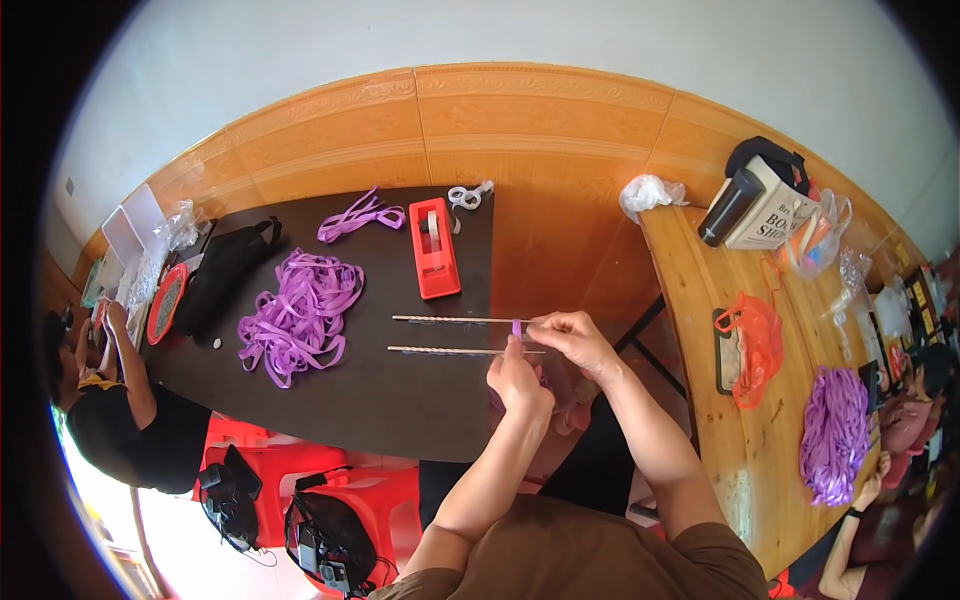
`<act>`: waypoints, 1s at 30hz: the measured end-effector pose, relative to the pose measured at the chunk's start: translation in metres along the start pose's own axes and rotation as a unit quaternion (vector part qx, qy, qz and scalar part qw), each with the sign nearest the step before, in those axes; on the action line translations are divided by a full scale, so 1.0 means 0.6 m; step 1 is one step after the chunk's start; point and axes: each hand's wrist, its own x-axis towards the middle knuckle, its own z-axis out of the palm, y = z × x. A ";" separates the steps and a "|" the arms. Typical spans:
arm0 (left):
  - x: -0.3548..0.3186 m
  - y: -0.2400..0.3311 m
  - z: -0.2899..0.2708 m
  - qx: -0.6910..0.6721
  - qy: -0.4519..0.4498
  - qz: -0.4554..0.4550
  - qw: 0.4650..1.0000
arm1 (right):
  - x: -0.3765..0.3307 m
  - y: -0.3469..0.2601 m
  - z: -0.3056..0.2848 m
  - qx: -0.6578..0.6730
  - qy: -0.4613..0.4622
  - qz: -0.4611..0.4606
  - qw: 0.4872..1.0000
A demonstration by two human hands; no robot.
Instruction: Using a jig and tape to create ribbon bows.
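Purple ribbon piece (516, 327) sits pinched between both hands, left (518, 378) and right (572, 338), over two rods (450, 335).

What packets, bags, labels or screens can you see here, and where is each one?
White paper bag: boxy, dark print, far end of the wooden table, black cylinder against it.
Orange plastic bag: crumpled, mid wooden table.
White plastic bag: knotted, that table's far corner.
Clear plastic bags: crinkled, far left of the dark table.
No screen can be made out.
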 end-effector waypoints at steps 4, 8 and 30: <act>-0.002 0.001 0.004 -0.006 -0.003 -0.011 1.000 | 0.012 0.029 -0.011 0.043 -0.030 -0.013 0.999; 0.002 0.000 -0.001 0.004 0.001 -0.010 1.000 | 0.014 0.037 -0.006 0.151 -0.071 0.014 0.986; 0.032 -0.047 -0.036 -0.135 -0.114 0.077 0.981 | 0.105 0.056 -0.039 -0.053 0.041 -0.148 0.987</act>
